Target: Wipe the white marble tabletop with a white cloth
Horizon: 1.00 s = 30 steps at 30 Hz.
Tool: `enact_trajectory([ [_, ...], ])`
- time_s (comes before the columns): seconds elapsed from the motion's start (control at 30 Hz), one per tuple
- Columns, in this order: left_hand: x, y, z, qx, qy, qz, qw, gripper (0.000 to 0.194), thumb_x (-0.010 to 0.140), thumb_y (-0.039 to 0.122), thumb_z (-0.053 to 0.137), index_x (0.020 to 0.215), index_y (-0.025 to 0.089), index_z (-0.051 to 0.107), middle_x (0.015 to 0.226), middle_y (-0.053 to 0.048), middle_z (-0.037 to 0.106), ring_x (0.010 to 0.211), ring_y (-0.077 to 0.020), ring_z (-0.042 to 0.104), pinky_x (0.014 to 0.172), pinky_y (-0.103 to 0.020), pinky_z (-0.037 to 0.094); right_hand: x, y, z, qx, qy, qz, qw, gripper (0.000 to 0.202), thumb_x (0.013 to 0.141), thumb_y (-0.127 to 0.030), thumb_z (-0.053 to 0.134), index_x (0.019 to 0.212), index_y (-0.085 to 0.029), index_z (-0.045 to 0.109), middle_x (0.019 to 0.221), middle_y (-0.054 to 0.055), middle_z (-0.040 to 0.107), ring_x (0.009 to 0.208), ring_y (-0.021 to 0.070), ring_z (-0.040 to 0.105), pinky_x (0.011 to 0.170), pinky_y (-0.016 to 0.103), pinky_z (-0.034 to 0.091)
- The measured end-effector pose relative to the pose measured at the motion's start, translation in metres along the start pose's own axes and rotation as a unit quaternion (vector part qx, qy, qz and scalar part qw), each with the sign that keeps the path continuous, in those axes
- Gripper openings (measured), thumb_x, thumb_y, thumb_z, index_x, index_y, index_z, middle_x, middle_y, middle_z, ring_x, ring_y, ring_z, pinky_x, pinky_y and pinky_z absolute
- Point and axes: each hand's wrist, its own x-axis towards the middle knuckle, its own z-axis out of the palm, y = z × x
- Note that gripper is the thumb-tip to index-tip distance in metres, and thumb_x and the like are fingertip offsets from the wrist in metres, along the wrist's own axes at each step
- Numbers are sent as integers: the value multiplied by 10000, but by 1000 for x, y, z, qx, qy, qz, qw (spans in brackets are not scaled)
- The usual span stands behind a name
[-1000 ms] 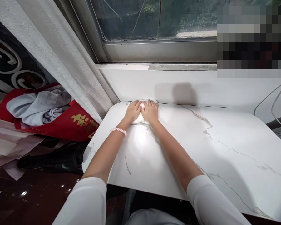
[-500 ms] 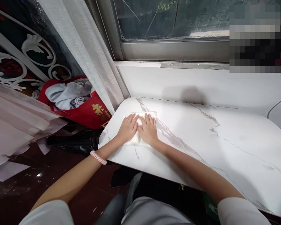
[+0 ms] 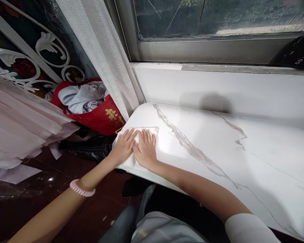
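Observation:
A white cloth lies spread near the left end of a white marble-patterned table. My left hand rests flat on the cloth, its fingers stretched forward, with a pink coil band around that wrist. Close beside it, thumbs nearly touching, my right hand presses on the same cloth, palm down and fingers extended. Most of the cloth is covered by the two hands; its far edge and part of its near side show.
Left of the table stands a red bag with pale fabric in it, by a white curtain. A black leather-like item lies below the bag. Pink drapery hangs at far left. Behind the table is a window frame.
Both hands and the cloth under them have moved left and toward me, to the table's near left corner. The camera view has shifted slightly too.

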Motion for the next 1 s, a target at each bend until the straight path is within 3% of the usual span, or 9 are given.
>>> enact_trajectory([
  [0.13, 60, 1, -4, 41, -1, -11, 999, 543, 979, 280, 265, 1501, 140, 315, 1564, -119, 306, 1448, -307, 251, 1139, -543, 267, 52, 23, -4, -67, 22, -26, 997, 570, 994, -375, 300, 1474, -78, 374, 1555, 160, 327, 1460, 278, 213, 1189, 494, 85],
  [0.3, 137, 11, -6, 36, 5, 14, 999, 541, 974, 280, 292, 1496, 141, 323, 1560, -113, 318, 1442, -284, 269, 1159, -503, 239, 108, 59, -16, -122, 46, 3, 992, 589, 1001, -394, 278, 1472, -53, 374, 1554, 175, 321, 1453, 298, 223, 1180, 509, 107],
  [0.43, 186, 31, 2, 7, 30, 20, 999, 520, 977, 289, 298, 1484, 183, 345, 1544, -96, 358, 1430, -265, 292, 1159, -497, 237, 132, 93, -38, -139, 50, 30, 989, 572, 1006, -389, 249, 1475, -87, 376, 1563, 144, 315, 1455, 270, 224, 1181, 490, 111],
  [0.57, 215, 62, 11, -20, 64, 29, 997, 496, 980, 278, 294, 1465, 209, 374, 1524, -89, 395, 1405, -265, 330, 1142, -518, 256, 139, 126, -64, -142, 52, 45, 987, 547, 1009, -378, 235, 1462, -122, 402, 1561, 118, 329, 1449, 246, 236, 1181, 473, 111],
  [0.7, 222, 84, 12, -32, 72, 43, 996, 498, 990, 278, 274, 1466, 174, 375, 1525, -104, 389, 1409, -272, 318, 1151, -504, 241, 130, 141, -78, -145, 72, 60, 985, 543, 1014, -366, 213, 1461, -128, 407, 1557, 117, 340, 1445, 247, 238, 1178, 464, 109],
  [0.8, 213, 93, 11, -36, 52, 60, 996, 504, 991, 278, 272, 1479, 180, 355, 1545, -98, 354, 1426, -272, 290, 1160, -505, 220, 112, 140, -81, -149, 72, 69, 984, 552, 1015, -377, 225, 1472, -113, 387, 1567, 137, 311, 1454, 253, 217, 1177, 476, 101],
  [0.9, 189, 103, 12, -41, 43, 75, 995, 504, 987, 293, 300, 1482, 211, 349, 1551, -87, 346, 1438, -269, 273, 1163, -508, 213, 81, 138, -84, -152, 62, 61, 985, 568, 1011, -406, 235, 1481, -115, 367, 1577, 148, 283, 1465, 255, 191, 1175, 494, 100],
  [1.0, 152, 119, 17, -40, 62, 74, 995, 508, 978, 288, 323, 1478, 209, 360, 1542, -103, 359, 1436, -287, 278, 1161, -521, 216, 38, 134, -89, -147, 41, 32, 988, 576, 1010, -425, 213, 1486, -137, 361, 1584, 125, 274, 1473, 244, 176, 1182, 487, 106],
])
